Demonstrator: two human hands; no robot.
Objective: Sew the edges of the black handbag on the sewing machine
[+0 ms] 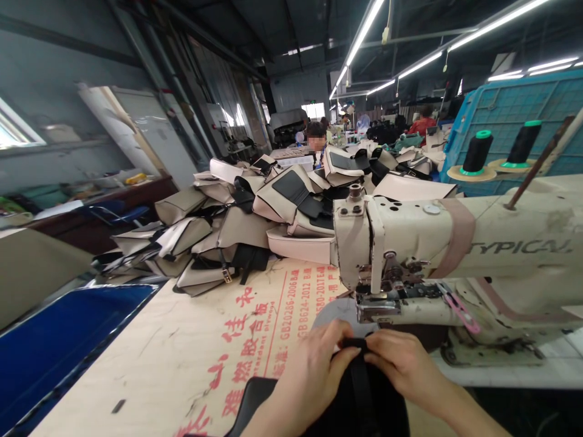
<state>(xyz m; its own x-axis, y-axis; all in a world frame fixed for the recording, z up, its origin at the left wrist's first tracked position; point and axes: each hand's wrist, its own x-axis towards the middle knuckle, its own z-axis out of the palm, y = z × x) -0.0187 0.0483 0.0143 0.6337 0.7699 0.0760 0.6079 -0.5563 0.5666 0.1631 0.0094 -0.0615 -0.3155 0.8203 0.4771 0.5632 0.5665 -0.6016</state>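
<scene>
My left hand [321,361] pinches the folded upper edge of a black strap [361,382] between thumb and fingers. From the other side my right hand [398,358] grips the same edge, its thumb and fingertips closed on it. The strap runs down over a larger black piece [387,406], whose lower part leaves the picture. Just beyond my hands stands the sewing machine [410,243], its needle area [371,303] close above my fingertips. A grey round plate [337,312] lies under that end of the machine.
Beige and black bags [228,227] lie heaped behind the plywood board [173,358] with red print. Thread spools [477,152] stand above the machine, before a blue crate [505,115]. A blue bin [77,346] is at left. Beyond the heap sits a person [316,130].
</scene>
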